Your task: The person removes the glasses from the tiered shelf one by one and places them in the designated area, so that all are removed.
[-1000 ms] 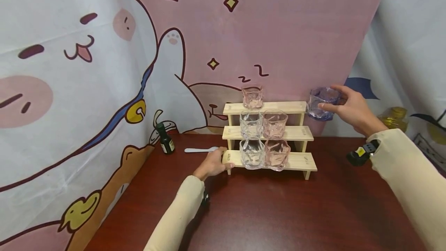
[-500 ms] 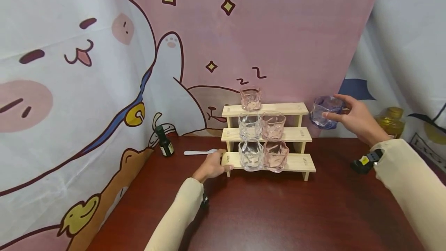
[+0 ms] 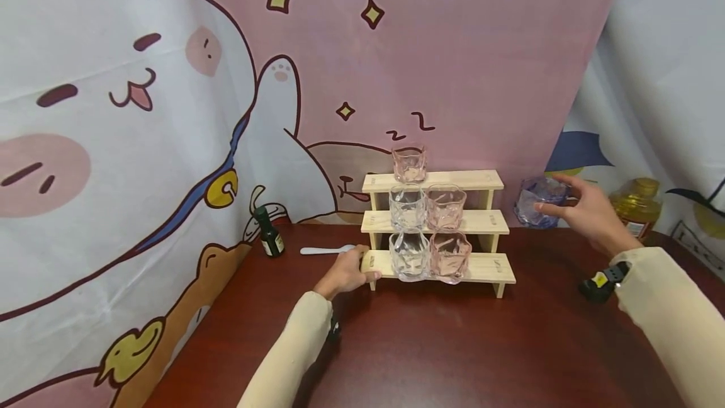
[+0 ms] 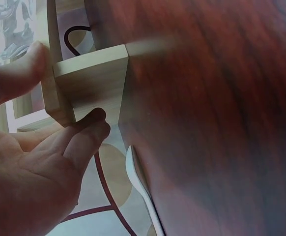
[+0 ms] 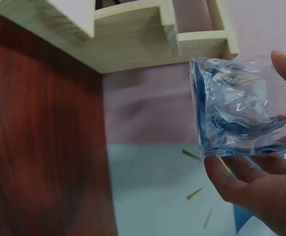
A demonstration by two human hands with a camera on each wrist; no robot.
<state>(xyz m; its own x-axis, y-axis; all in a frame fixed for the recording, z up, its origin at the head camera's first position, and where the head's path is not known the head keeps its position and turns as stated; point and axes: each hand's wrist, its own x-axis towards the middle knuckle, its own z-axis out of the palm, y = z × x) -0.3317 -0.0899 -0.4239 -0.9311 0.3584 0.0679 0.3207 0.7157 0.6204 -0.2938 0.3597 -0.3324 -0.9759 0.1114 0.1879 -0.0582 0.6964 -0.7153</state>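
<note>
A three-step wooden rack [image 3: 481, 179] stands on the dark red table [image 3: 442, 345] and carries several clear and pink glasses. My left hand [image 3: 347, 273] grips the left end of its lowest step [image 4: 91, 78], thumb on top and fingers under. My right hand [image 3: 589, 213] holds a bluish-purple faceted glass [image 3: 538, 201] to the right of the rack, just above the tabletop, thumb and fingers around its rim. The right wrist view shows the same glass [image 5: 241, 105] pinched, with the rack [image 5: 133, 34] behind it.
A white spoon [image 3: 325, 249] and a small dark bottle [image 3: 270, 233] lie left of the rack near the cartoon backdrop. A yellow oil bottle [image 3: 637, 206] stands at the far right, just behind my right hand.
My right hand has carried the bluish glass down and slightly to the right, from top-step height to near the tabletop. The left hand has stayed on the rack.
</note>
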